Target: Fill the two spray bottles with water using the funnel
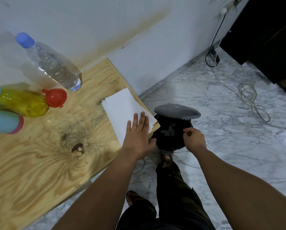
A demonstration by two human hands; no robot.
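Note:
A yellow spray bottle [24, 103] and a blue spray bottle [4, 121] stand at the left of the wooden table [47, 155]. A red funnel [56, 97] lies beside the yellow one. Behind them stands a clear water bottle [52, 63] with a blue cap. My left hand [138, 136] rests flat, fingers straight, on a stack of white paper tissues [124, 108] at the table's right corner. My right hand [193, 138] hovers over the open pedal bin [170, 136] with fingers curled; I cannot see anything in it.
The bin's grey lid [177, 111] stands raised, a black bag inside. My foot presses its pedal. Marble floor [230, 130] stretches right with loose cables [250, 97]. A dark cabinet [268, 34] stands at the back right. White wall runs behind the table.

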